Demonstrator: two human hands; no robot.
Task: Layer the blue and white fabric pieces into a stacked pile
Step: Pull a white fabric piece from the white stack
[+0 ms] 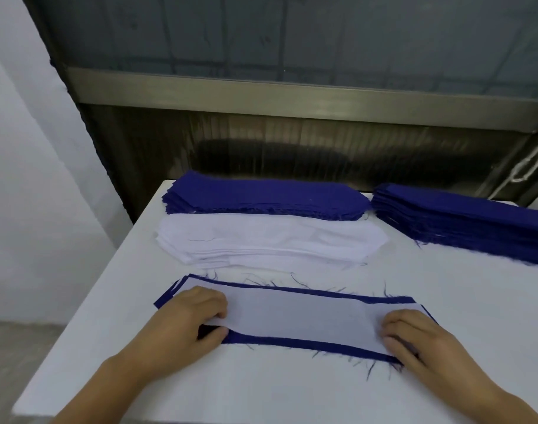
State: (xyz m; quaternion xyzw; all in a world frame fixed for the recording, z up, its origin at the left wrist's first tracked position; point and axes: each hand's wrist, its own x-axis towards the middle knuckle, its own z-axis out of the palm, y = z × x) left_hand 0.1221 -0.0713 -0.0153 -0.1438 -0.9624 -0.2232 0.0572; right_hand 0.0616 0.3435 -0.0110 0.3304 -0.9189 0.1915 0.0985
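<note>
Three supply stacks sit at the far side of the white counter [292, 393]: a deep-blue woven pile of long tapered pieces [261, 195], a white pile of like-shaped pieces [267, 240] just in front of it, and a second deep-blue pile [463, 221] to the right. Nearest me lies the working stack: a long white fabric piece [301, 313] laid upon a frayed blue fabric piece [307, 342], blue border showing all round. My left hand [188, 319] pinches the left end, fingers curled over the white edge, thumb beneath. My right hand [414, 335] rests on the right end, fingers bent; I cannot tell whether that grip is clamped. To do this well, I judge I should centre the white, keep the border even and smooth outward.
</note>
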